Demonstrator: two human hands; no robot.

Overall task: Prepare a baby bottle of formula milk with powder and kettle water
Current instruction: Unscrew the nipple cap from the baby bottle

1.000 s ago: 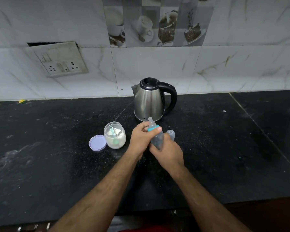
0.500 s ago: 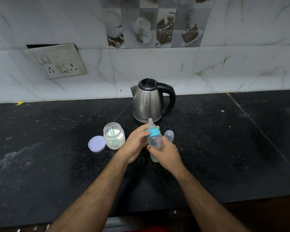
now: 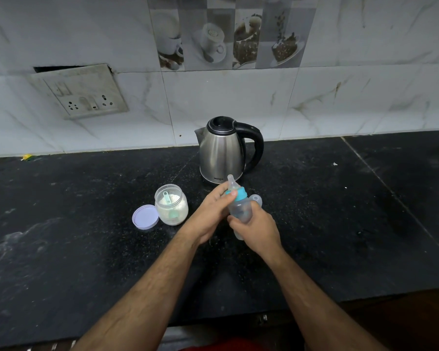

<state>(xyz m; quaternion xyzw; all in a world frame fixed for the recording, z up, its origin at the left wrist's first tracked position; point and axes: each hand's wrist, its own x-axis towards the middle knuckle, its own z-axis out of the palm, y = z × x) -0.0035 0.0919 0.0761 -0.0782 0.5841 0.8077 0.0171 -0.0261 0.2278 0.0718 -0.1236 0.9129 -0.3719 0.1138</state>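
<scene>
A clear baby bottle (image 3: 240,209) with a teal collar (image 3: 239,193) and a nipple on top stands nearly upright above the black counter (image 3: 86,236). My right hand (image 3: 257,228) grips its lower body. My left hand (image 3: 212,211) pinches the teal collar with thumb and fingers. The bottle's clear cap (image 3: 256,199) lies on the counter just behind my right hand. An open jar of white powder (image 3: 171,205) with a scoop inside stands to the left, its lilac lid (image 3: 145,216) beside it. A steel kettle (image 3: 222,150) with a black handle stands behind the bottle.
A tiled wall runs along the back of the counter, with a socket plate (image 3: 83,93) at the upper left. A seam (image 3: 388,188) crosses the counter on the right. The counter's front edge lies close below my forearms.
The bottle has come from tilted to nearly upright in my right hand. My left hand stays at the teal collar.
</scene>
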